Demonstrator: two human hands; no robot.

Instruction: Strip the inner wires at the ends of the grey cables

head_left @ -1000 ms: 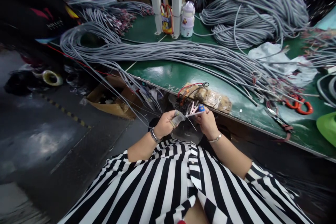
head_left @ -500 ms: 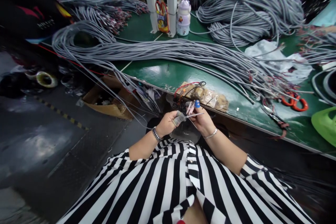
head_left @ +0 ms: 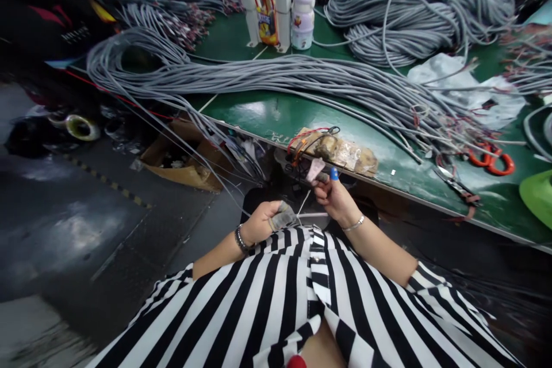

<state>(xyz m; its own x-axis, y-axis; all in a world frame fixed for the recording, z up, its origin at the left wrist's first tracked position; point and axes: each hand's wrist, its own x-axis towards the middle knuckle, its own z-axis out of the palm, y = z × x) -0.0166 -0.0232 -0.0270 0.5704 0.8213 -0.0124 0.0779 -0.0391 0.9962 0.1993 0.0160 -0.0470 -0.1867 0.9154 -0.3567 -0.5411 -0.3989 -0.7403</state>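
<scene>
My left hand (head_left: 264, 222) is closed, with grey wrapping over its thumb and finger. It grips a thin grey cable (head_left: 234, 198) coming from the left, and pale wire ends (head_left: 304, 203) fan out past its fingertips. To the right and a little higher, my right hand (head_left: 337, 200) is closed in a pinch, blue tape round its thumb. A pale pink scrap (head_left: 316, 169) shows at its fingertips; whether it is held or wrapped on a finger I cannot tell. The hands are apart, in front of the bench edge.
Long grey cables (head_left: 259, 76) lie across the green bench (head_left: 254, 112). Near its edge sits a taped block (head_left: 345, 152) with red and black wires. Orange-handled scissors (head_left: 491, 159), pliers (head_left: 455, 183) and a plastic bag (head_left: 470, 89) lie right. A carton (head_left: 181, 169) stands below left.
The hands have drawn apart: my left moved left and down with the cable, my right slightly right. The wire ends now spread out, one pointing up and one to the right.
</scene>
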